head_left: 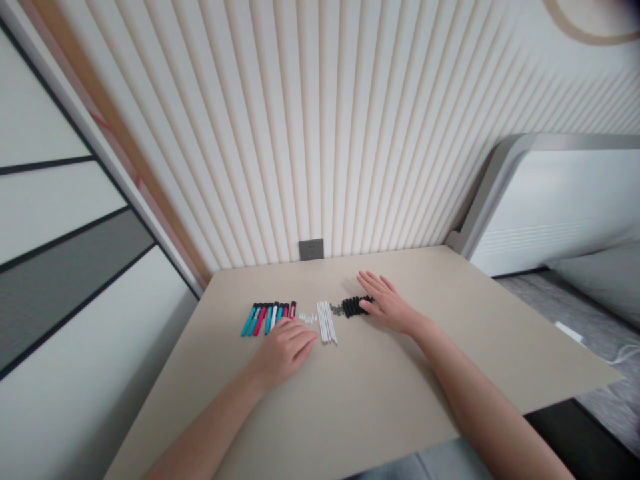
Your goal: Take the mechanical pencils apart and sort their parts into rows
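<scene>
My left hand [286, 345] is low over the table with its fingers curled together and their tips hidden. It partly covers the near ends of a row of marker pen barrels [260, 320] in turquoise, red and white with black ends. Just beyond its fingers lie small white pieces [307, 318]; to its right is a bundle of thin white rods [326, 323]. My right hand [387, 305] has its fingers stretched out and spread. Its thumb side reaches the right end of a row of short black caps or tubes [353, 307]. Small grey pieces [337, 310] lie between rods and black row.
The beige tabletop [320, 407] meets a ribbed cream wall [320, 133] with a dark grey socket [311, 249]. A panelled white cabinet [60, 320] stands on the left. At the right are a bed headboard [560, 200] and a white cable [623, 353].
</scene>
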### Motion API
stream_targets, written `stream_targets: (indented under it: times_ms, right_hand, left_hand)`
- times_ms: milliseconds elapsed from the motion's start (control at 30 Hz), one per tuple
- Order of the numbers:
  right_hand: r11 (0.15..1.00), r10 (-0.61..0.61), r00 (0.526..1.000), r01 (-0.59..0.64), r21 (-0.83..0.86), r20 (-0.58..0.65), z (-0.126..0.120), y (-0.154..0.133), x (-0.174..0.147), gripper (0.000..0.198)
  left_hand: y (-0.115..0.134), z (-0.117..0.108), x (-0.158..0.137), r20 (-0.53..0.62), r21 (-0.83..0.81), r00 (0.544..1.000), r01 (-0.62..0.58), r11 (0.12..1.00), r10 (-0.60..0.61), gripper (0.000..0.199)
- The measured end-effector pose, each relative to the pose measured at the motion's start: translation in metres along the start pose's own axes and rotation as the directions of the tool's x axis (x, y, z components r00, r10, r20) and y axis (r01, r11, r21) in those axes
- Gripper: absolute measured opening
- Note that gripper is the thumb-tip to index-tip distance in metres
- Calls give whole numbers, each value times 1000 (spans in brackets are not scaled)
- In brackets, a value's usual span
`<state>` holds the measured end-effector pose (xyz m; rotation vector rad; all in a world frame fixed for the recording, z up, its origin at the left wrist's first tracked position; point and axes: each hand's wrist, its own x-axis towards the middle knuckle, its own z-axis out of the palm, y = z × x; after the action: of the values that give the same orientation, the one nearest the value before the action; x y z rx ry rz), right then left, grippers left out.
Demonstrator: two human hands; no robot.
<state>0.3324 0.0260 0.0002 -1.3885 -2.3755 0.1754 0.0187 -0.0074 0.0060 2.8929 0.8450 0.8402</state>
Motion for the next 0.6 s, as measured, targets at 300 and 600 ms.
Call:
stream_targets:
  times_ms: [300,600]
  right_hand:
    - [990,-138,980,140,1,143,29,-27,-2,68]
    - [993,-115,978,112,25,174,34,-26,-3,72]
  left_hand:
    - [1,-1,1,-10,7,1000,6,1000,-6,18]
    - [0,-1,0,-6,11,1000,0,1000,0,18]
